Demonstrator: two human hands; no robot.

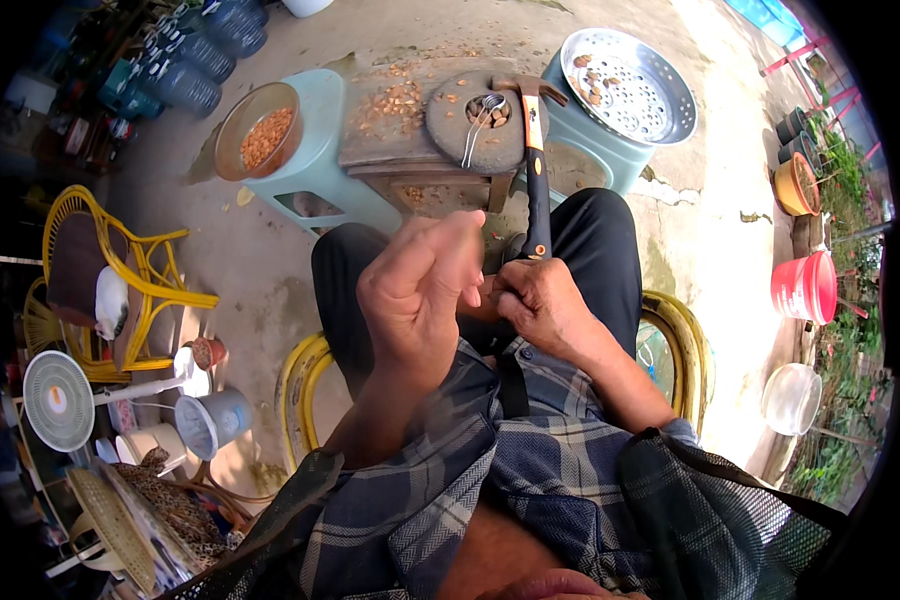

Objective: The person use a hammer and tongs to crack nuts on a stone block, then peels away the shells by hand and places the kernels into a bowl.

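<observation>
My left hand point(420, 285) is raised over my lap, its fingers curled; whether anything is inside them is hidden. Beside it my right hand point(540, 300) is curled near my right thigh, and its grip is unclear too. A claw hammer point(536, 165) lies with its head on a round stone disc point(450, 135), its handle end just above my right hand. The disc rests on a low wooden stool point(382, 154). Brown nuts point(499, 118) and a metal wire tool point(474, 139) sit in the disc's central hollow. Broken shells point(399, 97) cover the stool's left part.
On the left plastic stool point(322, 97) is a bowl point(221, 154) of orange-brown pieces point(268, 139). A perforated metal tray point(649, 112) with several nuts tops the right plastic stool point(622, 165). A yellow rattan chair point(157, 300) stands left; a red bucket point(802, 289) stands right.
</observation>
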